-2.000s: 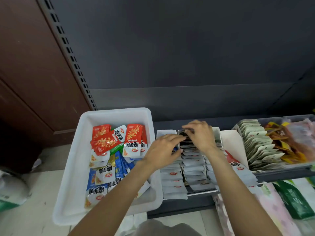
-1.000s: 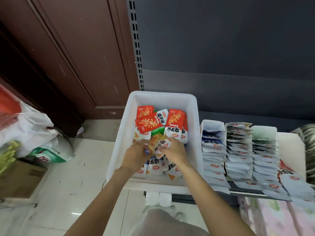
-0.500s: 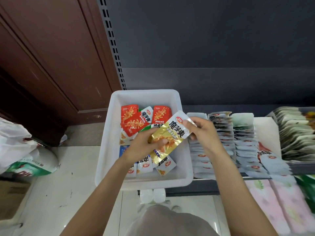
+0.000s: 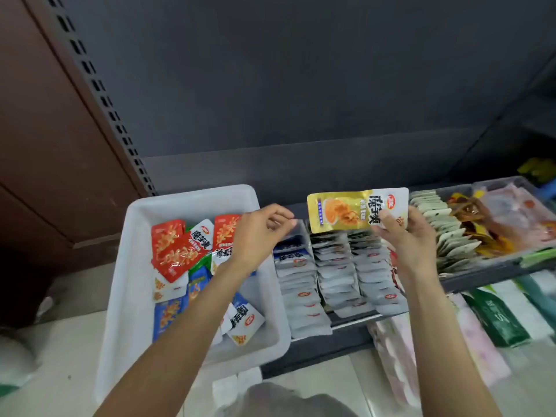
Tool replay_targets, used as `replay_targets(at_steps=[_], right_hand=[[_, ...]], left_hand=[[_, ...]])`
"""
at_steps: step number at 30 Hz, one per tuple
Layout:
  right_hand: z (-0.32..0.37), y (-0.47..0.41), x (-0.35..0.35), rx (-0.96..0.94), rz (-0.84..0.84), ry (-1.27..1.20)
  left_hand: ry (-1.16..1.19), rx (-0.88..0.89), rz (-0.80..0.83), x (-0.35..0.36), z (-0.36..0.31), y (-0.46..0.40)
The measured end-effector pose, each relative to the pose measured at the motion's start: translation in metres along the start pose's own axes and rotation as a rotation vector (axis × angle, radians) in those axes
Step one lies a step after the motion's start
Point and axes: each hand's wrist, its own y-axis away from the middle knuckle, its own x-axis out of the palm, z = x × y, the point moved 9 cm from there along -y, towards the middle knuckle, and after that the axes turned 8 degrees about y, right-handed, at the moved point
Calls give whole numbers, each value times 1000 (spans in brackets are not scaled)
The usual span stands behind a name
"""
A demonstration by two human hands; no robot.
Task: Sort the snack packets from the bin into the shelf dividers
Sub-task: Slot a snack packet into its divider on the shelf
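Head view has your right hand [image 4: 412,239] pinching the gold packet [image 4: 355,210] by its white end, thumb on the face, holding it flat above the shelf dividers [image 4: 337,266], likely so you can read it and match a row; your left hand [image 4: 261,233] hangs over the bin [image 4: 126,266], fingers loosely curled round nothing, probably ready to steady a stack; red and blue packets [image 4: 174,251] wait in the bin.
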Motion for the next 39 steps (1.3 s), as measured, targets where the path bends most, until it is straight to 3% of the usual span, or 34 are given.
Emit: replay_targets(at_steps=[2, 4, 7, 9, 12, 20, 24, 29, 32, 35, 37, 39], right_hand=[[9, -13, -23, -54, -96, -24], [17, -26, -33, -100, -116, -30], [28, -42, -30, -187, -67, 37], [34, -51, -19, -247, -13, 97], [38, -60, 8, -326, 135, 224], [27, -56, 73, -599, 575, 944], [14, -51, 105, -705, 637, 1275], [-12, -54, 132, -648, 619, 1479], [-21, -58, 136, -562, 621, 1526], [-19, -53, 139, -625, 627, 1545], [-12, -47, 133, -627, 570, 1407], [10, -27, 122, -651, 421, 1107]], left_hand=[[-109, 59, -1, 17, -4, -17], [-266, 114, 101, 42, -7, -30], [-527, 144, 344, 80, -2, -31], [-583, 199, 404, 90, -2, -24], [-579, 231, 403, 91, -2, -14], [-552, 244, 346, 87, -9, -7], [-545, 270, 330, 88, -5, -5], [-503, 288, 322, 87, -1, -3], [-507, 304, 323, 88, -1, -3], [-515, 317, 281, 79, -4, 0], [-485, 348, 154, 59, -10, 6], [-417, 387, -75, 21, -15, 21]])
